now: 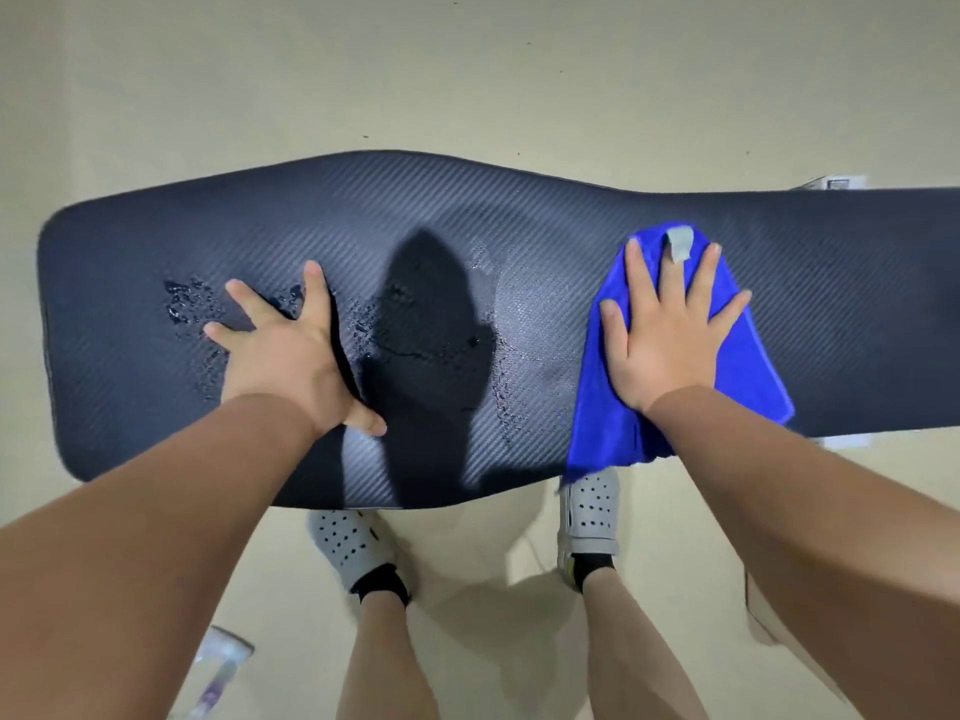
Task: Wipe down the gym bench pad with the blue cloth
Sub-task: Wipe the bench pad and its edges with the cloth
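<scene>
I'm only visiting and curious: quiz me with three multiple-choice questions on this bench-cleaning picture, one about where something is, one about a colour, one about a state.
1. Where is the blue cloth?
A) on the floor
B) on the bench pad, under the right hand
C) on a wall hook

2. What colour are the shoes?
A) red
B) light grey
C) green

3. How is the pad near the left hand?
A) wet with droplets
B) dry and dusty
C) torn open

Answers:
1 B: the flat right hand presses the cloth onto the pad.
2 B: both perforated shoes below the pad are light grey.
3 A: droplets glisten beside the spread fingers.
</scene>
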